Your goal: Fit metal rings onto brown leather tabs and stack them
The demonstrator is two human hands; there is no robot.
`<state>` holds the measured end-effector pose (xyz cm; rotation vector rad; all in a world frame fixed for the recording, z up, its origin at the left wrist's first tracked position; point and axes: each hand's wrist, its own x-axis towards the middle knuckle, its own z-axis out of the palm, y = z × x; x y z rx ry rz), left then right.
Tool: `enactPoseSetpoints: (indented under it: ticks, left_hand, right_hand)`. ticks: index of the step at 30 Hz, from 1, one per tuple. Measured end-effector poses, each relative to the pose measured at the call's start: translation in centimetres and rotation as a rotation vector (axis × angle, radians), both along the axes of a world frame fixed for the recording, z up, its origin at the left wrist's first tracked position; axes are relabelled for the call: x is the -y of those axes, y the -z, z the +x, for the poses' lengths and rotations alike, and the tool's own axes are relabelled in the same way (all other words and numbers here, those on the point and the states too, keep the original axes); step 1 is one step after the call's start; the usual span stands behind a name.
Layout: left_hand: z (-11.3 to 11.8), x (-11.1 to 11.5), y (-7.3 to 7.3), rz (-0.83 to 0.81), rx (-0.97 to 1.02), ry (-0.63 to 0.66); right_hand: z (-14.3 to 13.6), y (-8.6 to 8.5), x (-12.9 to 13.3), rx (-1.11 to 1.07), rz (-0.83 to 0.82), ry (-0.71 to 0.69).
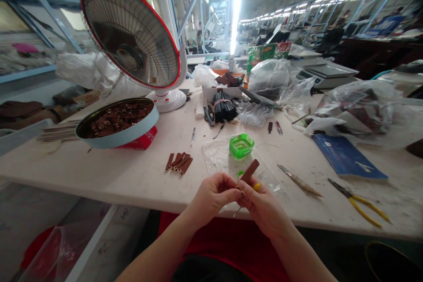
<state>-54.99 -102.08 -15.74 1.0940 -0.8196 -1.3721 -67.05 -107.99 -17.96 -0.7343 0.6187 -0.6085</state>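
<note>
I'm judging the tab (250, 170) light, bendy, hardly fragile, best pinched across its flats; it's sticking up between both hands. Right hand (269, 213) is curling closed around it, also holding a yellow handle (257, 187). Left hand (213, 191) is pinching at its lower end, fingertips together.

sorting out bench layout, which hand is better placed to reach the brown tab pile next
Probably the left hand: it is nearer the brown tab pile; the right hand is farther, holding a brown strip.
</note>
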Motion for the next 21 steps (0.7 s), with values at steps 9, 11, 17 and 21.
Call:
enactPoseSetpoints:
  ticks: [9, 11, 17, 21]
  left_hand:
    - [-0.5, 0.2, -0.5, -0.004, 0.055, -0.06]
    - [-0.8, 0.3, -0.6, 0.007, 0.051, -0.084]
    - [-1.2, 0.5, -0.3, 0.041, 0.184, -0.161]
    - [-1.3, 0.5, -0.2, 0.09, 0.235, -0.176]
  right_hand:
    - [0.5, 0.8, -0.5, -0.017, -0.09, 0.231]
    - [0.5, 0.6, -0.6, 0.013, -0.058, 0.256]
    - [-0.2, 1.3, -0.5, -0.082, -0.229, 0.322]
    - [-0.5, 1.3, -0.2, -0.272, -0.519, 0.318]
